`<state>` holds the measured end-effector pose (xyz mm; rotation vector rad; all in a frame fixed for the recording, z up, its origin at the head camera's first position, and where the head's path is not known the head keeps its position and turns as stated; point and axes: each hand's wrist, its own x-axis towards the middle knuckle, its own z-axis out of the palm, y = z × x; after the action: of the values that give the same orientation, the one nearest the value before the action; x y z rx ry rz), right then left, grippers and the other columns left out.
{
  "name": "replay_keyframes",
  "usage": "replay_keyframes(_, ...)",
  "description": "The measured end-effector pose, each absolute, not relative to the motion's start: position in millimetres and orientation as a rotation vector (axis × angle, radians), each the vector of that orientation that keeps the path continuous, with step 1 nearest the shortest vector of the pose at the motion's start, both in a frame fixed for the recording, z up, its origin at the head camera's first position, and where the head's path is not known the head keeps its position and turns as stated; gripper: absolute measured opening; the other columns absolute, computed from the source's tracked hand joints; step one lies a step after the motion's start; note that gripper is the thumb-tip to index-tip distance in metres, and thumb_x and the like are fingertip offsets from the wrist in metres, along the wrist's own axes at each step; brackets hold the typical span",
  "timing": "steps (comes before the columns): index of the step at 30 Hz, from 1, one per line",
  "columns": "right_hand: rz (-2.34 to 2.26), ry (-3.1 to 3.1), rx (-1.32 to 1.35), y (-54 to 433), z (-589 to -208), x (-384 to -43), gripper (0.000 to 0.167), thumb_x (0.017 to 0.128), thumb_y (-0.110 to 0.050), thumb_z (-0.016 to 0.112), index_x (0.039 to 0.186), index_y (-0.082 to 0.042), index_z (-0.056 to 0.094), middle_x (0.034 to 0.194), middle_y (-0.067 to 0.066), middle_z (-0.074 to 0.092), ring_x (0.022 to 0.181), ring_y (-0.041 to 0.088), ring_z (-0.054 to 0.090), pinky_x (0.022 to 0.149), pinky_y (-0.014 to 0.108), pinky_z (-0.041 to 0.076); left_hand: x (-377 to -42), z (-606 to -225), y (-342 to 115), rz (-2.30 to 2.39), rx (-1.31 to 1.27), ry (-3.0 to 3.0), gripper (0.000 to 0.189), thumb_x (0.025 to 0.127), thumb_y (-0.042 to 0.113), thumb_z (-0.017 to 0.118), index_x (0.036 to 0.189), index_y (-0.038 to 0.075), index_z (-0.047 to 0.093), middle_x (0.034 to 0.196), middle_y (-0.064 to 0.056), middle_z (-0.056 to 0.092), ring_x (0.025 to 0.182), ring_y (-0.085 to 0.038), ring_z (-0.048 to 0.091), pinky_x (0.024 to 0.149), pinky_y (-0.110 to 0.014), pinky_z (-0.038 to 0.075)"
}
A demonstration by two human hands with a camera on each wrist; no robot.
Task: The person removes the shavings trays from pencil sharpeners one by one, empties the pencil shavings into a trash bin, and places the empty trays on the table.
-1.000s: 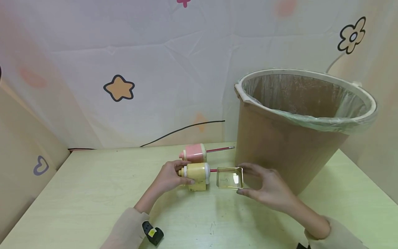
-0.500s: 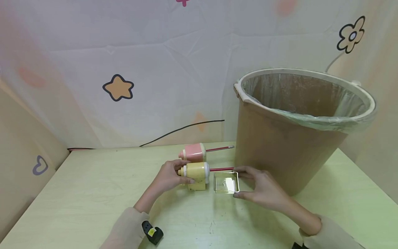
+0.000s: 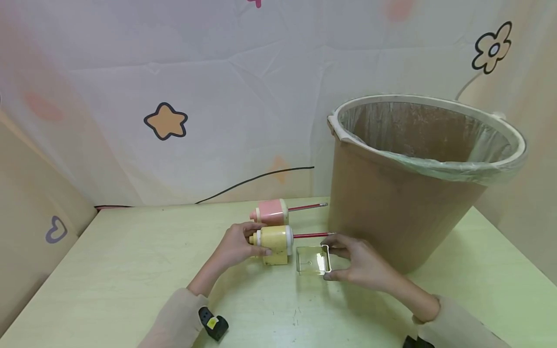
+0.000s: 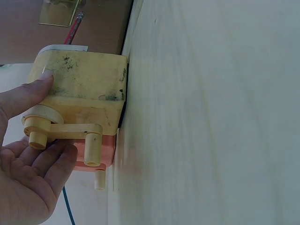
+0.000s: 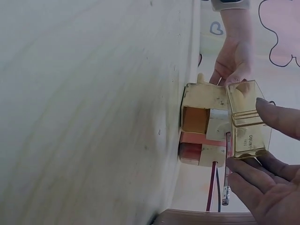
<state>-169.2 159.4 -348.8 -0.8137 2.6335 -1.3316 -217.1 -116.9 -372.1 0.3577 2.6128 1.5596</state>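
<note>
My left hand grips a yellow pencil sharpener from its crank side, thumb on the near face. The crank handle shows below the thumb in the left wrist view. A red pencil sticks out of the sharpener's right end. Just right of it, my right hand pinches a see-through yellowish shavings drawer between thumb and fingers. In the right wrist view, the yellow sharpener's drawer slot is uncovered. Behind stands a pink pencil sharpener, partly hidden, holding another red pencil.
A large brown waste bin with a plastic liner stands right behind my right hand. The light wooden table runs back to a printed cloth. A black strapped device sits on my left sleeve.
My right hand has moved the drawer left and nearer to me, from over the pencil to in front of it, so more of the pencil shows. The left hand stays on the yellow sharpener.
</note>
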Motion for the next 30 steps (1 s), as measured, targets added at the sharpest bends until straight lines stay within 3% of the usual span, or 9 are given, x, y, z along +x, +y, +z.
replay_keyframes(16,-1.336,2.556,-0.834,157,-356,-178,0.057,0.066,-0.011,0.081,0.112,0.007,0.053,0.115,0.025,0.056,0.106,0.041,0.055,0.086,0.040,0.047,-218,-373,-118,1.575,0.391,2.601,0.059,0.064,0.006,0.081,0.117,-0.006,0.056,0.105,-0.016,0.064,0.088,-0.020,0.062,0.074,-0.031,0.050)
replay_keyframes(30,-1.273,2.573,-0.876,155,-365,-185,0.054,0.064,-0.008,0.081,0.108,0.008,0.055,0.108,0.019,0.059,0.099,0.035,0.060,0.083,0.035,0.049,-217,-372,-118,1.571,0.379,2.604,0.059,0.064,0.006,0.081,0.116,-0.006,0.056,0.106,-0.016,0.064,0.088,-0.020,0.061,0.074,-0.031,0.050)
